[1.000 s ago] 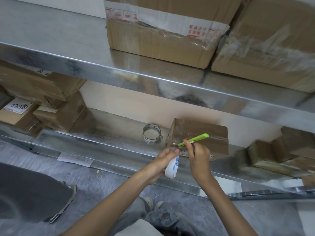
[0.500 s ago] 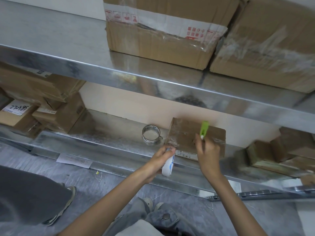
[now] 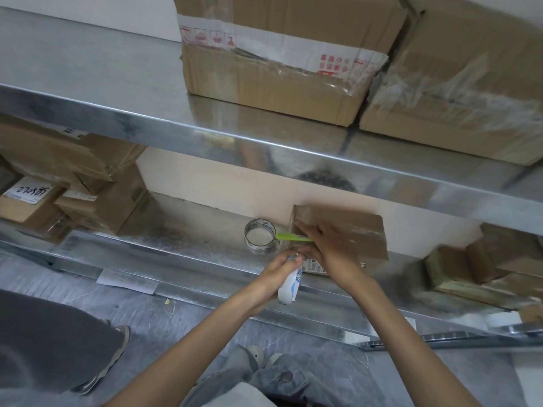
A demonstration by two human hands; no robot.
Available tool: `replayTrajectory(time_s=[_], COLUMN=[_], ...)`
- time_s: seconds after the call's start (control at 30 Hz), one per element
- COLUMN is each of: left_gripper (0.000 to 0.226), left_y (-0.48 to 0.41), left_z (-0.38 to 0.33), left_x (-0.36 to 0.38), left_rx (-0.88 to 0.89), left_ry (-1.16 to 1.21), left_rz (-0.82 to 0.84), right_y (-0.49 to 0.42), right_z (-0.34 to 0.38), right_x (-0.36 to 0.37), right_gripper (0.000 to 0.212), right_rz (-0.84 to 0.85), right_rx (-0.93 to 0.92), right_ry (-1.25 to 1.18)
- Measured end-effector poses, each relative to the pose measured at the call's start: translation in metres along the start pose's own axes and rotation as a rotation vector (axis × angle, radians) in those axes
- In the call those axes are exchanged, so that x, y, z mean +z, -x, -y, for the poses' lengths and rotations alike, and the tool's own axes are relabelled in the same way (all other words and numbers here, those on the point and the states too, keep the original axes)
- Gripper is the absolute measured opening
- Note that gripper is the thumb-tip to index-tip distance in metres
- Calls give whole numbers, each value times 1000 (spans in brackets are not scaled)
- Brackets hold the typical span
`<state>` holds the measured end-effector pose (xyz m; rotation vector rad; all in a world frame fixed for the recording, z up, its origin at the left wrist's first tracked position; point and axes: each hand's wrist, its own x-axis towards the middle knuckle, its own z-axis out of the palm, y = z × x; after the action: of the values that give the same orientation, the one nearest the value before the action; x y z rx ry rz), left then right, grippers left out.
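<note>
1. The box (image 3: 352, 230) is sitting on the lower shelf (image 3: 176, 259), just beside the tape (image 3: 260, 236).
2. The right hand (image 3: 329, 251) is pinching a green tool (image 3: 289, 237) level against the box's left end, probably to work its seam.
3. The left hand (image 3: 276, 274) is gripping a white packet (image 3: 289, 289) just below, wrist bent upward, likely keeping it ready.

White label (image 3: 28, 190) on left box (image 3: 29, 211): handwritten figures beginning 27. Tape (image 3: 279, 51) on upper carton (image 3: 264, 86): red handling symbols. Sticker (image 3: 316, 264) on small box (image 3: 357, 230): illegible.
</note>
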<state>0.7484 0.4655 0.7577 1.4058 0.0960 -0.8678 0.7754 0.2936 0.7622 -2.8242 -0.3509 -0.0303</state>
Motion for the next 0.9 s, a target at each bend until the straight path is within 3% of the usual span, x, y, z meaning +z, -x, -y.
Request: replayTrajectory(time_s=[0.17,0.3,0.4,0.53,0.63,0.7,0.9], left_gripper=[28,40,39,28,17,26,36], left_y=[7,13,15,12,11,13,12], left_z=[-2,-8,-12,-13,-14,-16,-22], left_x=[-11,-15,-8,2,6,9,13], left_rx=[-34,-25,-30,-2,8,27,54], left_ry=[-6,-57,-94,-165,-172,-163,-146], left_rz=[52,63,107,133,136,138,165], right_y=[-1,0,0,7,8,11,20], right_z=[-4,-5,-2,-5,-5,-1,-1], right_x=[0,-8,-15,-20,-32,-41,-52], right_gripper=[48,41,28,50,27,16,38], right_rz=[-22,78,9,52,-8,-73,-204], right_rx=[16,-78,-41,-9,5,54,251], right_ry=[-32,-195,-216,-380,-366,-362,-230])
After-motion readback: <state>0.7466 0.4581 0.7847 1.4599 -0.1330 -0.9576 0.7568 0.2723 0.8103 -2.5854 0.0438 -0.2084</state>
